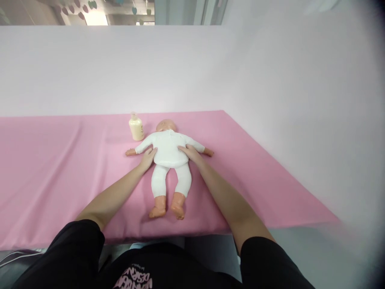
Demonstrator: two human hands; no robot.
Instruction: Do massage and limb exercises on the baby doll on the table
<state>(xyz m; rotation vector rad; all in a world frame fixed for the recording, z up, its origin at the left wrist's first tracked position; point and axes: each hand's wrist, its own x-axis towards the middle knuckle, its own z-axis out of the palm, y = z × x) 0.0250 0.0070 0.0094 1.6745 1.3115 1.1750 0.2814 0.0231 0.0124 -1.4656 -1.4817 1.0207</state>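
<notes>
A baby doll (170,148) in a white long-sleeved top and white leggings lies flat, its head toward the wall and its bare feet toward me. Its arms are spread out to the sides, and no face shows. My left hand (148,157) grips the doll's trunk at its left side, just below the arm, with the thumb on the top. On the opposite side my right hand (192,152) holds the trunk the same way, thumb over the cloth. The fingers under the doll are partly hidden. A bottle of pale yellow liquid (136,129) stands beyond the doll's left arm.
A pink sheet (75,172) with some creases covers the table. White walls (105,68) rise behind it and at the right. A window (126,14) with hanging heart shapes is above. White cables (21,257) lie at the lower left.
</notes>
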